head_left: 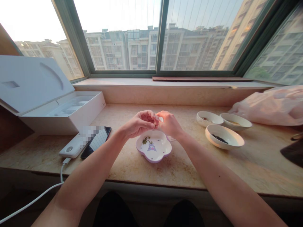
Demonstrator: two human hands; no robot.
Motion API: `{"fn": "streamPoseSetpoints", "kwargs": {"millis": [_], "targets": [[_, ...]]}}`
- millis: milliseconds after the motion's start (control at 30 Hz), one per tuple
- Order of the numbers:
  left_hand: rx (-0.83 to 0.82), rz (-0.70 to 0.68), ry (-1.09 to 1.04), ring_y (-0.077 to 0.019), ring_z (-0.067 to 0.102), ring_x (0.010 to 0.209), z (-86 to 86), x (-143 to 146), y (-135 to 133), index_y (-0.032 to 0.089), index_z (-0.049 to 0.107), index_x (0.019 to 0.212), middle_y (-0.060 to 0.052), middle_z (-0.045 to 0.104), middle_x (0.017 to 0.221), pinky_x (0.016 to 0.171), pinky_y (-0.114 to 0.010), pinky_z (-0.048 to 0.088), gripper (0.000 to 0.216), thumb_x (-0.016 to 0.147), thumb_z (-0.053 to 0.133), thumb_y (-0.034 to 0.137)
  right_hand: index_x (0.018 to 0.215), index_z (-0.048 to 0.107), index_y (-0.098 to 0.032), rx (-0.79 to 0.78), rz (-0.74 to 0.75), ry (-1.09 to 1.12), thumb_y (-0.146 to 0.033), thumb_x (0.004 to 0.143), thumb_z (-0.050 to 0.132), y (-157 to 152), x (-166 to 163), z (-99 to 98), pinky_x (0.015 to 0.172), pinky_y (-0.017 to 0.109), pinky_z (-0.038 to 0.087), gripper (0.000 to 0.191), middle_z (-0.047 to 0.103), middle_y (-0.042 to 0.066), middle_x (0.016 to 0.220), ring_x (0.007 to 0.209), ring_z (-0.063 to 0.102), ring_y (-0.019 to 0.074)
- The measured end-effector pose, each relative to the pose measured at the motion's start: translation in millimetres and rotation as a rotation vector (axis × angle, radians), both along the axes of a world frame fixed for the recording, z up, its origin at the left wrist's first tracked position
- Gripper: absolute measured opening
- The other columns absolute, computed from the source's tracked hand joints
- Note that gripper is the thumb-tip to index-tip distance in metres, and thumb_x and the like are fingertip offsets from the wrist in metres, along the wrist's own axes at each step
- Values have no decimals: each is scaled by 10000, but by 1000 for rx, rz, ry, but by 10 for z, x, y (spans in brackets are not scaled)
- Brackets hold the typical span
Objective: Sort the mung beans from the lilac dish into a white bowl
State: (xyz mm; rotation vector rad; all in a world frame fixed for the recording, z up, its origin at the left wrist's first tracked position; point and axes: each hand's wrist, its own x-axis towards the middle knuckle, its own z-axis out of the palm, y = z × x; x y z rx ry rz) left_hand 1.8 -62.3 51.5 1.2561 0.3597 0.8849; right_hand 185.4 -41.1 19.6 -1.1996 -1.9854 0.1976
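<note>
My left hand (141, 123) and my right hand (170, 123) meet over the far rim of a small flower-shaped dish (158, 154). The left fingers are curled, thumb and fingertips pinched together; whatever they hold is too small to make out. In my right hand, also closed with its back toward me, a small whitish thing (161, 119) shows at the fingertips, its kind unclear. The dish is white with a lilac rim and a printed cartoon figure. A little heap of green beans (145, 140) lies in its left part, with a few strays beside it.
Three white bowls stand to the right; the nearest bowl (233, 143) holds dark bits. Behind them slumps a pinkish plastic bag (272, 105). On the left are an open white box (82, 116), a phone (94, 145) and a white power bank (73, 146) with a cable.
</note>
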Motion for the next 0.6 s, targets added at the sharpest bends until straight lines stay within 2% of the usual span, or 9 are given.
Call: {"fn": "streamPoseSetpoints", "kwargs": {"millis": [67,167,267,333,433,600], "targets": [[7,0,-12,-93,589,665,16,-7,-19,182,544,719,19,638,746,671,-250,500,360,516,839,147,839,733,-183,14,-16,0,-129,821,614,-50,-15,60,831,325,451,132,742,76,946,913,639,226],[18,35,-8,-102,589,665,21,-27,-13,187,531,722,18,635,736,646,-247,500,382,504,844,168,804,730,-174,-36,5,-7,-158,837,620,-146,-50,149,697,293,428,116,730,47,802,719,616,180],[28,90,11,-113,599,686,12,-48,22,193,530,750,13,637,772,640,-254,504,382,517,831,170,777,738,-173,-129,143,-72,-206,846,640,-235,-92,168,592,275,378,124,700,20,684,599,568,146],[38,116,-8,-110,611,714,6,-52,49,192,534,768,12,636,814,666,-255,510,346,559,808,157,776,755,-180,-217,256,-152,-211,841,647,-276,-120,130,571,274,369,129,705,21,679,581,567,140],[52,178,-46,-96,635,771,-12,-31,101,184,562,801,15,642,865,751,-250,520,291,619,785,137,828,783,-211,-298,367,-256,-180,810,667,-315,-155,41,602,282,399,122,727,26,732,620,595,155],[116,369,67,-89,638,772,-161,23,272,149,640,830,8,670,826,785,-236,511,233,655,794,161,936,780,-238,-294,408,-364,-226,760,754,-346,-189,-36,737,322,459,179,729,55,913,833,646,224]]}}
